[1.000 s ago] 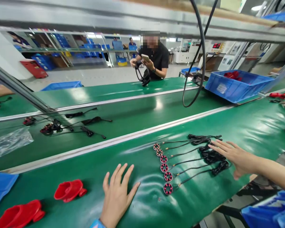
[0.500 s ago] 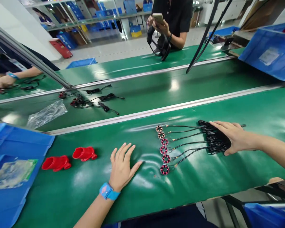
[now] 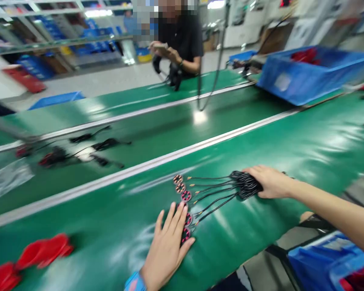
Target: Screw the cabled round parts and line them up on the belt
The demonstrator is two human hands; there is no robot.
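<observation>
A: Item one, row of small ring coils (image 3: pixel 182 190), each with a black lead, on the green surface (image 3: pixel 291 153), near edge. Location?

B: At the 1 o'clock of the left hand (image 3: pixel 166 250). Left fingers (image 3: pixel 177 216) spread flat, covering the nearest coils, grasping nothing. Leads gathered into a black bundle (image 3: pixel 245 184) at 3 o'clock, under the right hand (image 3: pixel 269 182), fingers curled loosely over it.

A: Risk?

B: Likely tangled leads, or a coil dragged out of line, if the bundle is pulled sideways.

A: Surroundings?

B: Red housings (image 3: pixel 42 252) at 9 o'clock; blue bin (image 3: pixel 306 81) at 1 o'clock.

A: Change since half a second ago?

B: The left hand was beside the coils; now it lies on them.
</observation>
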